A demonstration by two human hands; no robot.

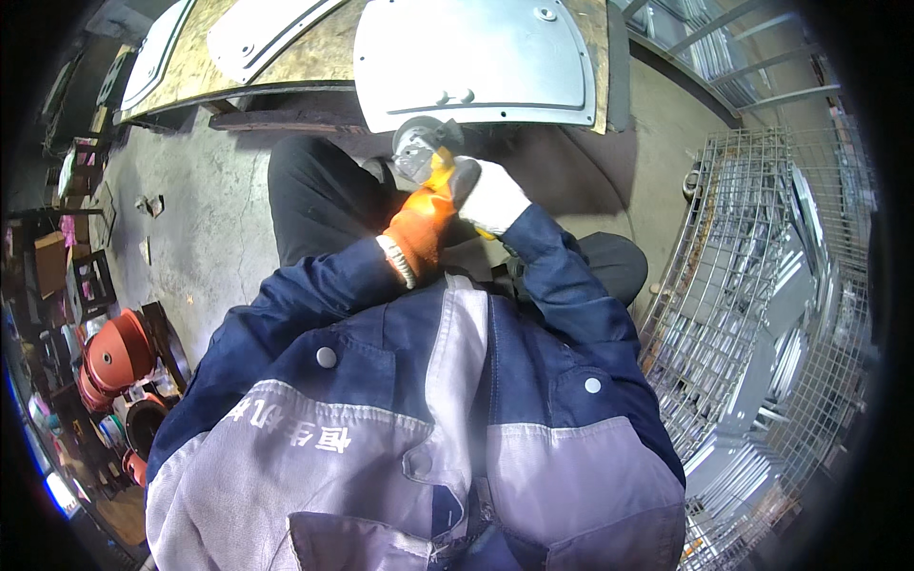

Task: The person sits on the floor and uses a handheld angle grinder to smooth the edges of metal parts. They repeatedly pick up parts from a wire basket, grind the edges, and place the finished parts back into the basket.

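An angle grinder with yellow parts (441, 164) and a round grey disc (413, 145) is held between my hands, just off the near edge of a light metal plate (471, 48). My left hand (422, 226), in an orange glove with a pale cuff, is closed round the tool near its head. Close against it, my right hand (495, 198), in a white glove, grips the tool's body, most of which is hidden by the gloves. The disc overlaps the plate's edge in view; whether it touches cannot be told. Two small round knobs (454, 96) stand on the plate.
The plate lies on a wooden table (314, 62) with other metal plates (252, 38). On the right is a wire cage (705, 257) filled with stacked metal sheets (762, 371). Reddish bowl-shaped parts (121, 347) stand at the left, beyond concrete floor (205, 209).
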